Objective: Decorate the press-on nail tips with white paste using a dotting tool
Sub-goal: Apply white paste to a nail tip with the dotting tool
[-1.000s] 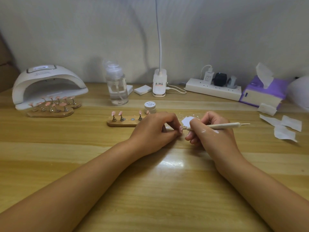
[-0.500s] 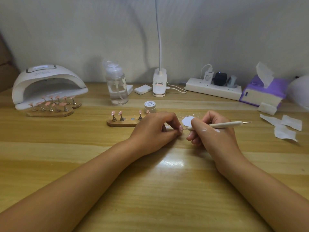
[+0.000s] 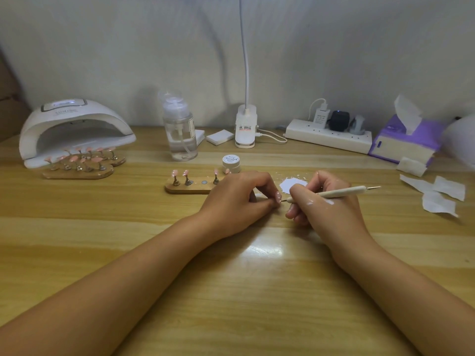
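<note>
The left hand (image 3: 239, 199) rests on the wooden surface (image 3: 231, 291), its grip closed: thumb and forefinger pinch a pink nail tip (image 3: 278, 196) and hold it up just right of the knuckles. The right hand (image 3: 326, 209) has its grip closed pen-fashion round the dotting tool (image 3: 341, 191). The tool's dark point is at the edge of the nail tip, though whether it touches is too small to tell.

Over the last second very little has moved. Both hands stay where they were, and only the tool's rear end has lifted a touch while the point has settled lower toward the nail. That reads as fine dabbing on this one tip rather than a trip back for more paste.

The white paste (image 3: 288, 183) lies in a splattered patch on the surface just behind the two hands. The small jar (image 3: 230, 163) stands near it, and white smears (image 3: 327, 201) mark the back of the right hand.

The near wooden holder (image 3: 191, 186) carries several pink tips on pins and one bare grey spot, probably where the held tip belongs. More tips stand on other holders (image 3: 77, 170) in front of the nail lamp (image 3: 74, 129), so plenty of the task seems left.
</note>
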A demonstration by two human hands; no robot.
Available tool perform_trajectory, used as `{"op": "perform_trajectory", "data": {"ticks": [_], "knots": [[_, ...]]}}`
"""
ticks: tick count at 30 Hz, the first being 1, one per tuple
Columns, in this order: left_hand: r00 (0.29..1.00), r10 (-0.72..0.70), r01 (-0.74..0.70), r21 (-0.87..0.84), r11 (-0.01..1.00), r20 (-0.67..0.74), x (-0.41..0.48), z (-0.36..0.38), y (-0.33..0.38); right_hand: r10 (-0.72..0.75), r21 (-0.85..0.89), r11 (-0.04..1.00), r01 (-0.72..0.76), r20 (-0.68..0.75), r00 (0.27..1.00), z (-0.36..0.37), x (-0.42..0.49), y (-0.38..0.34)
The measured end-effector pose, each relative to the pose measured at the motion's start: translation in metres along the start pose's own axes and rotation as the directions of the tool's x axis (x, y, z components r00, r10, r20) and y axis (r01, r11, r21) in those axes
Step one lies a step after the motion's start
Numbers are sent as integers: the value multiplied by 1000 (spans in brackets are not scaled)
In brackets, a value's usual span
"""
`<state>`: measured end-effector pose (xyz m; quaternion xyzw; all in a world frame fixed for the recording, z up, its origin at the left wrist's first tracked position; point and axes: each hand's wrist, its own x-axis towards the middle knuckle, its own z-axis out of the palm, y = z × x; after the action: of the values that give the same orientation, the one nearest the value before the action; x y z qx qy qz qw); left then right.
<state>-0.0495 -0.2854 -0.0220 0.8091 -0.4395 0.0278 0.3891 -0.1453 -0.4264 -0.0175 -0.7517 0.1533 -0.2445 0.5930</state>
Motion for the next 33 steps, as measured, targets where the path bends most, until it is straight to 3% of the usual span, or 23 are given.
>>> {"op": "perform_trajectory", "data": {"ticks": [7, 33], "knots": [[1000, -3, 3, 4, 1000, 1, 1, 0, 0, -2, 73, 997, 3, -17, 1000, -1, 1, -1], [1000, -24, 24, 48, 999, -7, -1, 0, 5, 14, 72, 997, -13, -12, 1000, 1, 0, -2]]}}
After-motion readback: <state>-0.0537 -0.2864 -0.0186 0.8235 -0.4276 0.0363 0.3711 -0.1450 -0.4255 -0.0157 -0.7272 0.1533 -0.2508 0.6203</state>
